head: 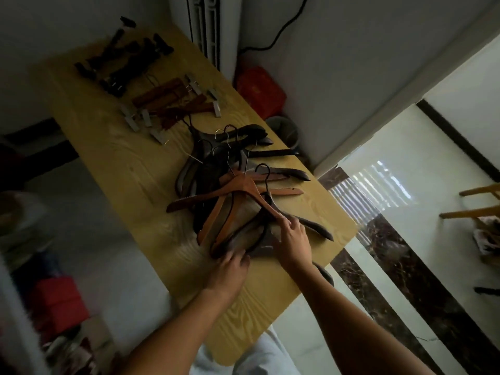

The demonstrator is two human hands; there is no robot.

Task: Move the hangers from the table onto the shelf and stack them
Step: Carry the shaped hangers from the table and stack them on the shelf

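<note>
Hangers [238,190] lie heaped at centre frame on the worktop [130,163]; we press our left hand [230,269] and right hand [292,239], fingers loosely spread, onto the near ends, apparently gathering a bundle, though neither yet looks closed on one.

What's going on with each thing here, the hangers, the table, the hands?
Coat hangers: piled loosely, crisscrossed.
Clip hangers: heaped, untouched.
Black hangers: grouped at the far end.
Table: holding all the hangers.
Left hand: on the near pile's edge.
Right hand: fingers on a light wooden hanger.
</note>
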